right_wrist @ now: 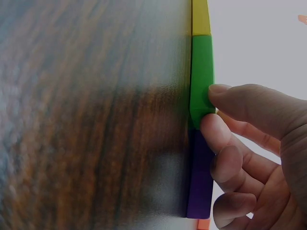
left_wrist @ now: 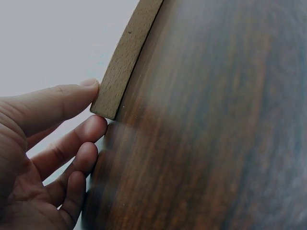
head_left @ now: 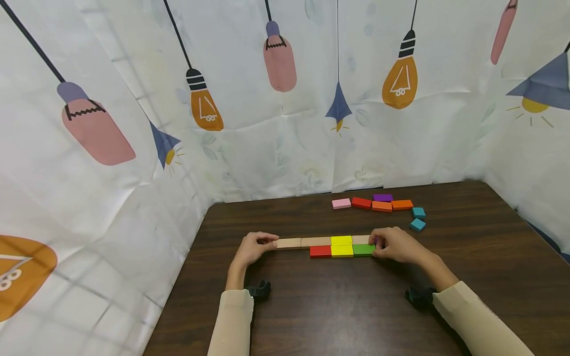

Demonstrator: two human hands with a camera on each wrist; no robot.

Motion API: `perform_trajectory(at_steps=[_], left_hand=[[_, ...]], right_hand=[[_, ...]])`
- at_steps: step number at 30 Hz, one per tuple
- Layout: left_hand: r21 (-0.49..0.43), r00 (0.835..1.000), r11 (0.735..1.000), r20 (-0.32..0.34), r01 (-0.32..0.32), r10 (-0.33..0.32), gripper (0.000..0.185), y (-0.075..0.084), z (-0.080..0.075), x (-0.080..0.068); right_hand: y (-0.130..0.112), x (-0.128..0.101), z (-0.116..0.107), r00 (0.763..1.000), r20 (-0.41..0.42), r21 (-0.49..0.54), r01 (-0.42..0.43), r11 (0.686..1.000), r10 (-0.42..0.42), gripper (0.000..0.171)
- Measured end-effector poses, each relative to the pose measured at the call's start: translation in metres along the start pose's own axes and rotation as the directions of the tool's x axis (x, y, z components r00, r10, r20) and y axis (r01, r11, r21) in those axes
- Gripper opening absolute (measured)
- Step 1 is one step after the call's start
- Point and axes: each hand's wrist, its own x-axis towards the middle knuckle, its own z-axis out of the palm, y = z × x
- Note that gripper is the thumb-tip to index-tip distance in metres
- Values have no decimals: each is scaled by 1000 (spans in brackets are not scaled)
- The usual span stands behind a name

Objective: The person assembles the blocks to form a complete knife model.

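Observation:
Two rows of flat blocks lie side by side on the dark wooden table. The back row holds two plain wooden blocks, a yellow one and another plain one. The front row is red, yellow and green. My left hand pinches the left end of the plain wooden block between thumb and forefinger. At the right end, my right hand curls over a purple block that lies butted against the green block. Its thumb touches the green one.
Loose blocks lie at the back right: pink, red, purple, two orange and two teal. A white curtain printed with lamps walls the table on three sides. The table's left edge runs close to my left arm.

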Motion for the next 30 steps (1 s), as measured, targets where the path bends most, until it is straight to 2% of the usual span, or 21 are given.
perform_trajectory(at_steps=[20, 26, 30], left_hand=[[-19, 1000, 1000, 1, 3, -3, 18, 1, 0, -1], [-12, 1000, 1000, 3, 1, -1, 18, 0, 0, 0], [-18, 1000, 1000, 8, -3, 3, 16, -1, 0, 0]], right_hand=[[3, 0, 0, 1000, -6, 3, 25, 1000, -25, 18], [4, -2, -14, 999, -32, 39, 20, 999, -19, 18], [13, -3, -32, 995, -103, 63, 7, 998, 0, 26]])
